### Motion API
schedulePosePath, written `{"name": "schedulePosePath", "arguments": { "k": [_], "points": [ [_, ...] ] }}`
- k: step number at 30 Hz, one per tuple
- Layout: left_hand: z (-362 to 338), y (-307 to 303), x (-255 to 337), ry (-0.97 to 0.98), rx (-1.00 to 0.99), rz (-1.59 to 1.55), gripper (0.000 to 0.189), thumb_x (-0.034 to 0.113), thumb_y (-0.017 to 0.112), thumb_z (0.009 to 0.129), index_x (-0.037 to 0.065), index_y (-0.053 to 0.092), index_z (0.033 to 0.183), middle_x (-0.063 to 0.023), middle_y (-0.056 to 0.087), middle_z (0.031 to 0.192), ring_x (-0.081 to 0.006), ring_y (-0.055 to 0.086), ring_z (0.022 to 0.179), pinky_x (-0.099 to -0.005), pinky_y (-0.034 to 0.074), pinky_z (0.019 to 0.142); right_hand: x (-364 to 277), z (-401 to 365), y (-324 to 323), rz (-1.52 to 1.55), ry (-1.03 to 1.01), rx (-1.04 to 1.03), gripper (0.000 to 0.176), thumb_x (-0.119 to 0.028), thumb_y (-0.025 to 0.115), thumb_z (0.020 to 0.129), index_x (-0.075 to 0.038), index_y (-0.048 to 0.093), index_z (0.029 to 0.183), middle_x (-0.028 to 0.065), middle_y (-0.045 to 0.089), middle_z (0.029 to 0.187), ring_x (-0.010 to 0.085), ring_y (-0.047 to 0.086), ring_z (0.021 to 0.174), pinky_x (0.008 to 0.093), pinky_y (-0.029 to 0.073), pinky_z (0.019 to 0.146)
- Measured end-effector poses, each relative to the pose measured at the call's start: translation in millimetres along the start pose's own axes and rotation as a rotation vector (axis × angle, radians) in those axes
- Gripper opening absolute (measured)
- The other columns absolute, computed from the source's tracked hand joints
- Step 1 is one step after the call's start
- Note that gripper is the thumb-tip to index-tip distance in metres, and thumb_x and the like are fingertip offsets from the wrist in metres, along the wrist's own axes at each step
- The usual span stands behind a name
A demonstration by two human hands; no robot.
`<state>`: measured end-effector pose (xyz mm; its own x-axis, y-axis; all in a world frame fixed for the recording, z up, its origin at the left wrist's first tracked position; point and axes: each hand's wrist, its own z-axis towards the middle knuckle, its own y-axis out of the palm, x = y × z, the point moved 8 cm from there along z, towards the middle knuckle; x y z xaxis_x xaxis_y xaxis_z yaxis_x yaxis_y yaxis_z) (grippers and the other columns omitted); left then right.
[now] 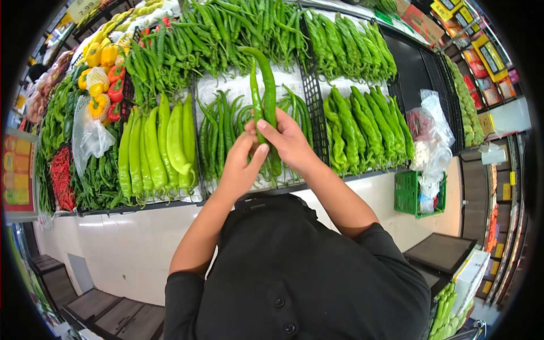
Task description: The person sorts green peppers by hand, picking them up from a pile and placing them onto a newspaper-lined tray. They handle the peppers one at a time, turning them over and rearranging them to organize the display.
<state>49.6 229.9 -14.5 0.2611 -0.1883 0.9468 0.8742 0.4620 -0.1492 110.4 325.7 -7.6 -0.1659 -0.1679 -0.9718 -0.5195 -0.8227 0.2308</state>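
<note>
Two long green chili peppers point(268, 85) stand upright in front of me, one thin and one thicker with a hooked tip. My right hand point(289, 141) is closed around them, its thumb laid across the front. From the other side my left hand point(242, 164) closes on their lower part with bent fingers and thumb; its exact hold is partly hidden. Behind and below my hands, more dark green chili peppers point(218, 130) lie in a row on white lining. Large light green peppers point(150, 150) are lined up to the left, and wrinkled green peppers point(362, 127) to the right.
A heap of green chilies point(226, 28) covers the back of the display. Red chilies point(61, 173) and yellow bell peppers point(97, 88) are at the left. Clear plastic bags point(433, 133) hang at the right above a green basket point(405, 192). Black crate dividers point(313, 102) separate the rows.
</note>
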Motion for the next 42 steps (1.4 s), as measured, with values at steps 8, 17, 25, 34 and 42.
{"name": "schedulePosePath", "arguments": {
  "k": [8, 17, 25, 34, 42],
  "points": [
    [17, 32, -52, -0.379, -0.154, -0.273, 0.024, 0.01, 0.057, 0.102, -0.003, 0.048, 0.12, -0.0107, 0.068, 0.094, -0.0181, 0.069, 0.088, -0.0319, 0.053, 0.077, 8, -15, -73, 0.081, 0.054, 0.249, 0.034, -0.023, 0.051, 0.108, -0.001, 0.051, 0.133, 0.0165, 0.065, 0.122, 0.0241, 0.063, 0.115, 0.0396, 0.051, 0.103],
    [-8, 56, -172, -0.665, -0.211, -0.058, 0.019, 0.008, 0.062, 0.1, 0.004, 0.044, 0.104, -0.0023, 0.053, 0.085, -0.0146, 0.067, 0.085, -0.032, 0.062, 0.072, 25, -61, -135, 0.235, 0.143, 0.387, 0.029, -0.022, 0.047, 0.109, -0.003, 0.048, 0.13, 0.0137, 0.065, 0.109, 0.0176, 0.064, 0.095, 0.0333, 0.058, 0.083],
    [-7, 81, -197, -0.521, -0.257, 0.352, 0.021, 0.007, 0.07, 0.094, 0.0, 0.051, 0.097, -0.007, 0.06, 0.077, -0.0135, 0.063, 0.073, -0.0305, 0.054, 0.061, 44, -60, -147, 0.238, 0.176, 0.341, 0.032, -0.024, 0.049, 0.108, -0.002, 0.047, 0.132, 0.013, 0.065, 0.108, 0.0169, 0.064, 0.093, 0.0332, 0.057, 0.083],
    [-5, 71, -149, -0.494, -0.034, 0.351, 0.028, 0.013, 0.079, 0.083, -0.002, 0.056, 0.09, -0.0212, 0.065, 0.077, -0.0376, 0.067, 0.073, -0.0433, 0.051, 0.068, 54, -51, -158, 0.246, 0.204, 0.289, 0.03, -0.023, 0.047, 0.109, -0.003, 0.049, 0.132, 0.0126, 0.065, 0.109, 0.017, 0.064, 0.095, 0.0346, 0.057, 0.086],
    [0, 65, -142, -0.397, -0.054, 0.598, 0.028, 0.011, 0.078, 0.084, -0.003, 0.055, 0.093, -0.0202, 0.064, 0.074, -0.0366, 0.066, 0.068, -0.0423, 0.051, 0.064, 61, -43, -163, 0.256, 0.237, 0.248, 0.03, -0.023, 0.047, 0.109, -0.003, 0.049, 0.131, 0.012, 0.065, 0.108, 0.0162, 0.063, 0.094, 0.0341, 0.056, 0.085]
  ]
}}
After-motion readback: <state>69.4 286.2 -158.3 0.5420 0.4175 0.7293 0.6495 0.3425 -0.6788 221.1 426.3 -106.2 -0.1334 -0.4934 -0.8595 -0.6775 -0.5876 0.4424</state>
